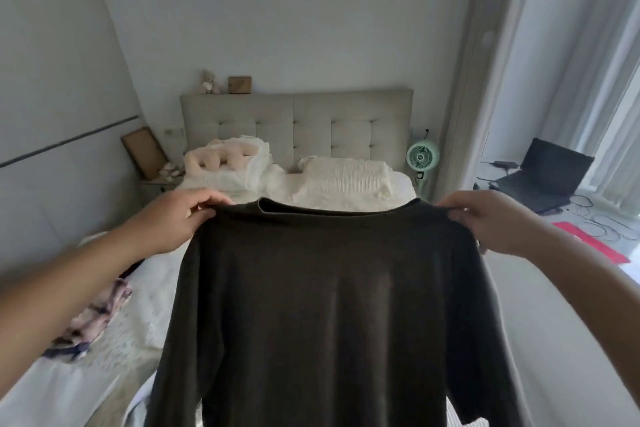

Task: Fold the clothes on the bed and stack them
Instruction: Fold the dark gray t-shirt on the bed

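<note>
My left hand (176,218) and right hand (491,222) grip the sweater (325,305) shoulders; next, lay it flat on the bed (145,295).

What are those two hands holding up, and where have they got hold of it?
A dark long-sleeved top, held up over the bed: the left hand pinches one shoulder, the right hand the other.

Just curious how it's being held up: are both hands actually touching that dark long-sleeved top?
Touching. The head view shows the left hand and right hand each pinching a shoulder of the dark long-sleeved top.
</note>
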